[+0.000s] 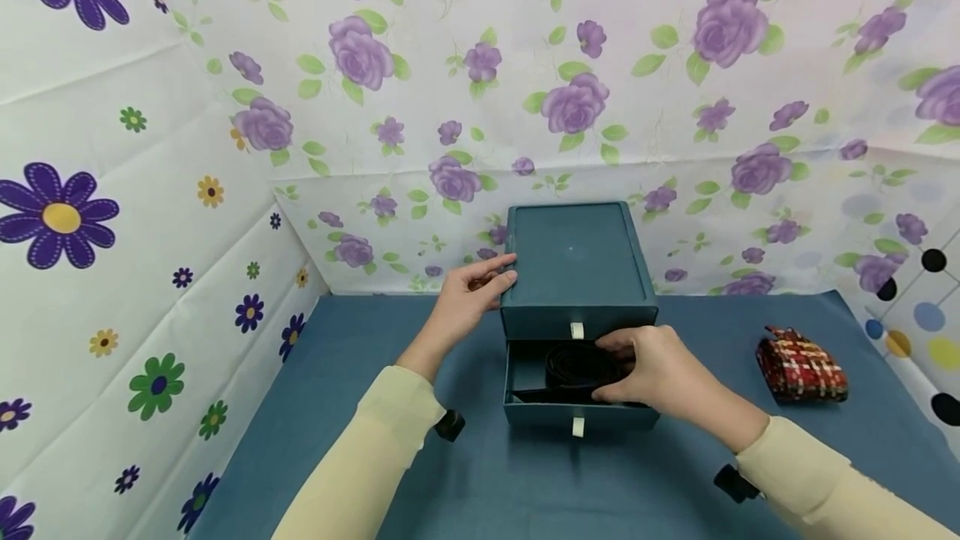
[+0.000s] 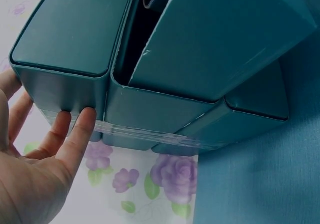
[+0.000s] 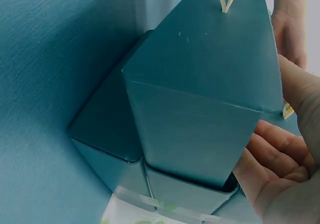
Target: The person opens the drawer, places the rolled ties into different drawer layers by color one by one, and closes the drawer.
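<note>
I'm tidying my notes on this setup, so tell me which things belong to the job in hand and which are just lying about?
In the job:
- drawer unit, left hand against its side
- pulled-out lower drawer
- black coil in that drawer, right hand at it

Just lying about:
- red checked bundle, on the table to the right, untouched
</note>
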A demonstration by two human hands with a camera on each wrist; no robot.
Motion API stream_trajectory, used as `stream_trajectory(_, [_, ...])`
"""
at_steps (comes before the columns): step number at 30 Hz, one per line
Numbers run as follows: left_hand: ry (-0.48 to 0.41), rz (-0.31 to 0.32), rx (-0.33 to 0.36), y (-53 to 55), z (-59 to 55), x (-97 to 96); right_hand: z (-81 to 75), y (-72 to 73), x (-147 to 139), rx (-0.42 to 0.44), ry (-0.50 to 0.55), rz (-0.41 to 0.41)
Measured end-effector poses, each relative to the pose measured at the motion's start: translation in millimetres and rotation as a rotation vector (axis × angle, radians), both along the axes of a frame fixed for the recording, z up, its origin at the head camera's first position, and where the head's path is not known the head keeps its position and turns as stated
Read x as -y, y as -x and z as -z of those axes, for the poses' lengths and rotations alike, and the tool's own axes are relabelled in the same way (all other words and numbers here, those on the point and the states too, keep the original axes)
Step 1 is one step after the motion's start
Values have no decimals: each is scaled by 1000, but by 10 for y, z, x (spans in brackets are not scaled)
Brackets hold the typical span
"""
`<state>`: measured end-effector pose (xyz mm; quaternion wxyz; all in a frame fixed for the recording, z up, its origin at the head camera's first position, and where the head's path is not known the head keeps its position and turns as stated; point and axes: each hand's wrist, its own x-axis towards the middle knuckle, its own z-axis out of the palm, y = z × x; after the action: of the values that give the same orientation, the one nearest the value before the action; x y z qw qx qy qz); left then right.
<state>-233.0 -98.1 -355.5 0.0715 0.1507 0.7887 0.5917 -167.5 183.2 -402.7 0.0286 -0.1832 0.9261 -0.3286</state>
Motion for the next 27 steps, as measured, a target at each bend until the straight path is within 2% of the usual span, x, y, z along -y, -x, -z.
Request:
stream_trajectory(3, [3, -2, 1, -3, 7, 2, -17, -2, -37, 34, 29, -2])
stream_trajectory(8, [3, -7, 5, 1, 5, 0, -88, -1, -158, 92, 140, -17])
stream_trajectory(13, [-1, -8, 5, 0, 9, 1, -113, 1, -280, 104, 244, 37])
stream_trajectory(16, [-1, -8, 6, 2, 13, 1, -103, -5, -322, 120, 355, 62])
stream_trajectory(19, [1, -8, 6, 8, 15, -1, -84, -25, -339, 172, 479, 89])
stream_trajectory(22, [4, -9, 4, 11, 16, -4, -75, -65, -335, 210, 555, 122])
stream_trajectory(24, [5, -10, 4, 10, 15, -6, -78, -101, -318, 203, 583, 135])
stream_trajectory(27, [0, -13, 11, -3, 8, -9, -84, -164, -274, 135, 587, 129])
